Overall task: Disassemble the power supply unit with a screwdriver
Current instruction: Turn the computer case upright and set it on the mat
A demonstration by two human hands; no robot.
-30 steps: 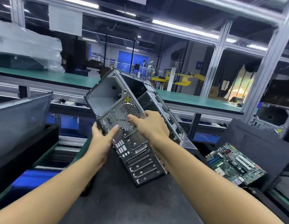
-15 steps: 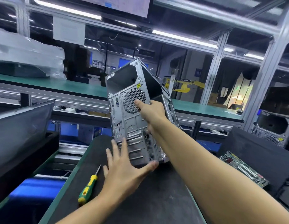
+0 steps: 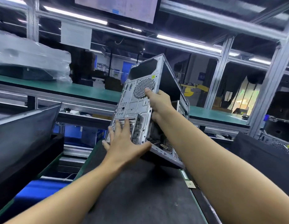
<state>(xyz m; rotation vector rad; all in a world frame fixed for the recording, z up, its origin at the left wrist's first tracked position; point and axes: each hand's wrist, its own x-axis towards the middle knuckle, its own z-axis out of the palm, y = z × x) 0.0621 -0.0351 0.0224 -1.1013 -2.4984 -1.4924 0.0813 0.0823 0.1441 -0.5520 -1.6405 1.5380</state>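
Head view: the computer case (image 3: 137, 102) is held tilted over the dark mat (image 3: 140, 199), just above centre toward twelve o'clock. Its rear edge is gripped by the right hand (image 3: 160, 104), thumb on the fan grille (image 3: 143, 87). At six o'clock on its rear panel, the left hand (image 3: 124, 146) is pressed flat, fingers spread.

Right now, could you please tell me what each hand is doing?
Left hand: open, straight fingers pressing on the grey metal computer case.
Right hand: closed, gripping that case's rear edge.
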